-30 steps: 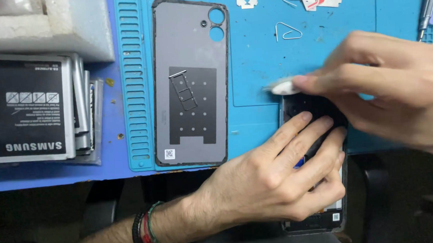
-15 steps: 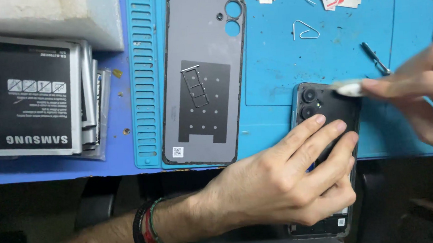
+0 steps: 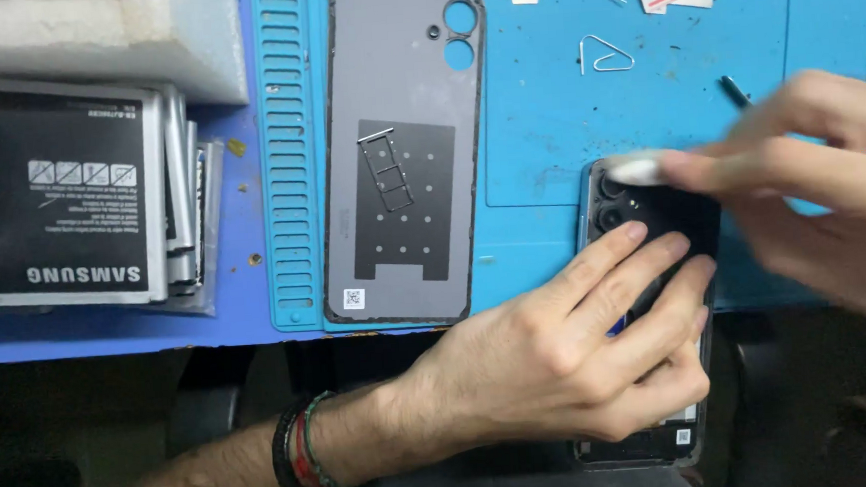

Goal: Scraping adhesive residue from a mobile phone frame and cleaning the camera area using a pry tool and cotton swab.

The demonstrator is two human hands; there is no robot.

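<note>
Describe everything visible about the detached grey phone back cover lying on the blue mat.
The grey back cover lies flat, inner side up, on the blue mat, apart from both hands. It looks like matte plastic with a dark rim, two round camera holes and a smaller one at its top right. A dark dotted sheet covers its lower middle, a small metal tray frame rests on that, and a small square sticker sits near the bottom left.
</note>
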